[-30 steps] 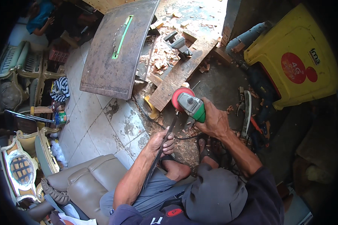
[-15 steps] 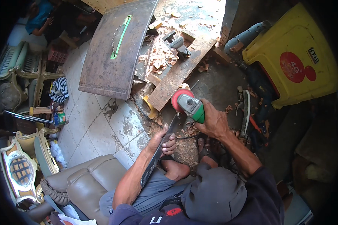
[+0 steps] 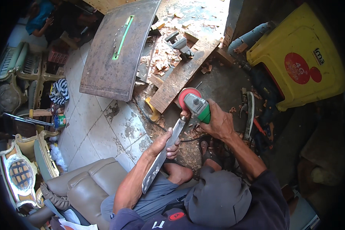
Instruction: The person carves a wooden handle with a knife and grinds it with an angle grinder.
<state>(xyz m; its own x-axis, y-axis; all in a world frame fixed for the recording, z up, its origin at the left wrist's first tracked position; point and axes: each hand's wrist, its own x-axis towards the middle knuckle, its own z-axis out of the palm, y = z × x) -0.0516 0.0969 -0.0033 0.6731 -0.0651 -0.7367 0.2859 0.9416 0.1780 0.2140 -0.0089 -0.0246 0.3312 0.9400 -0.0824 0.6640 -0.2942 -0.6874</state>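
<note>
My left hand [image 3: 167, 146] is closed round the broad blade of a machete [image 3: 157, 165], whose wide end slants down toward my lap. At its upper end a metal collar and a short reddish-brown handle [image 3: 185, 114] show. My right hand [image 3: 219, 122] grips the green body of an angle grinder [image 3: 197, 105] with a silver head. Its red disc [image 3: 185, 97] sits right at the handle's end; whether the two touch I cannot tell for sure. Part of the blade is hidden by my left fingers.
A wooden plank [image 3: 180, 80] and a clamp-like metal piece [image 3: 180, 45] lie among wood shavings ahead. A dark tabletop with a green-edged slot [image 3: 103, 69] stands left of them. On the right is a yellow plastic stool [image 3: 280, 61]; a brown padded seat [image 3: 92, 188] is at lower left.
The machete has rolled in my left hand, so its pale flat side now faces up. The grinder has shifted slightly right and down, and the reddish handle end now shows below the disc.
</note>
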